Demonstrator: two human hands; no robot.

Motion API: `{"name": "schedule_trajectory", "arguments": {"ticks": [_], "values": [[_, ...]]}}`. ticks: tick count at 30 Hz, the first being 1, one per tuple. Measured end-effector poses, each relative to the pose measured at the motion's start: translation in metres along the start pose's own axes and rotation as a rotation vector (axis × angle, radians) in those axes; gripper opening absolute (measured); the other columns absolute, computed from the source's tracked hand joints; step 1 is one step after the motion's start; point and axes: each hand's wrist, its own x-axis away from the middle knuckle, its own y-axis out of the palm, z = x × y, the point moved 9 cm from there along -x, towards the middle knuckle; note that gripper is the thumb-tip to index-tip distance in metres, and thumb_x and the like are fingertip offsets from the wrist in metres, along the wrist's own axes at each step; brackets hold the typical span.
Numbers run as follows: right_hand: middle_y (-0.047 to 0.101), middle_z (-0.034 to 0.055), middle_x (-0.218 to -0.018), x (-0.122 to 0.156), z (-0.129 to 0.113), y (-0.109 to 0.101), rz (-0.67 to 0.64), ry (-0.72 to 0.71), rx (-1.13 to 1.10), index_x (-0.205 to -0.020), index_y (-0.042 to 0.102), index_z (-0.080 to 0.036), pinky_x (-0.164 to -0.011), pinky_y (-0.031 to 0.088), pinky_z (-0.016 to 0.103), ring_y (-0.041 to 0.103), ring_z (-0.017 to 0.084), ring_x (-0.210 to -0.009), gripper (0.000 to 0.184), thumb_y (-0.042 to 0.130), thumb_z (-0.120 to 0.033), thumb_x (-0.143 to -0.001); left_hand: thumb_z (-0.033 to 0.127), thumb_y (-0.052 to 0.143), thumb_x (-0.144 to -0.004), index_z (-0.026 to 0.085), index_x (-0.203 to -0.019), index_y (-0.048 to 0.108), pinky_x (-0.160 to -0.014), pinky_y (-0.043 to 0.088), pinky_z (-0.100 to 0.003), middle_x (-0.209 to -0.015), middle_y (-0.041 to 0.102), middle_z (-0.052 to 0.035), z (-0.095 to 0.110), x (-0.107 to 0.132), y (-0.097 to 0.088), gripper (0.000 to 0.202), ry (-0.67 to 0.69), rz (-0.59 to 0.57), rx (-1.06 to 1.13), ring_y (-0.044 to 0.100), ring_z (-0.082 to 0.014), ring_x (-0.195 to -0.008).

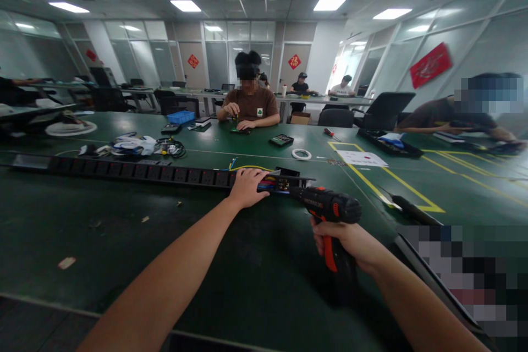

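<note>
A long black power strip [136,170] with a row of sockets lies across the green table. My left hand [248,187] grips it near its right end, fingers over the top and thumb toward the near side. Just right of that hand the housing is open, and coloured wires [270,180] show inside. My right hand [348,239] is wrapped round the handle of a black and orange cordless drill [330,204]. The drill points left, its tip at the open end of the strip. Whether the tip touches a screw cannot be made out.
Behind the strip lie a pile of cables and plastic bags [132,146], a white ring [301,154] and a red-handled screwdriver [329,132]. A soldering-iron-like black tool [412,209] is at right. Across the table a person [249,104] works on a circuit board.
</note>
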Motion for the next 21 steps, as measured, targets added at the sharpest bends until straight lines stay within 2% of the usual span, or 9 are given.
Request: {"name": "schedule_trajectory", "arguments": {"ticks": [11,21], "values": [[0.063,-0.0010,-0.059,0.0016,-0.0032,0.0011,0.014,0.002,-0.008,-0.079,0.061,-0.019,-0.059,0.048,0.031,0.061,0.018,-0.055,0.016,0.072,-0.029,-0.071,0.053,0.073,-0.082,0.030,-0.139,0.055,-0.114,0.026,-0.051,-0.138,0.060,-0.0066,0.0015,0.0000,-0.0019,0.065,-0.001,-0.008,0.014,0.050,-0.0309,-0.130],[0.062,-0.0023,-0.060,0.0030,-0.0020,0.0019,0.022,0.008,-0.013,-0.090,0.065,-0.018,-0.058,0.047,0.030,0.061,0.018,-0.055,0.023,0.070,-0.029,-0.071,0.054,0.074,-0.081,0.028,-0.138,0.055,-0.113,0.028,-0.050,-0.137,0.061,-0.0063,0.0018,0.0001,-0.0029,0.066,0.013,0.015,-0.005,0.051,-0.0301,-0.128]]}}
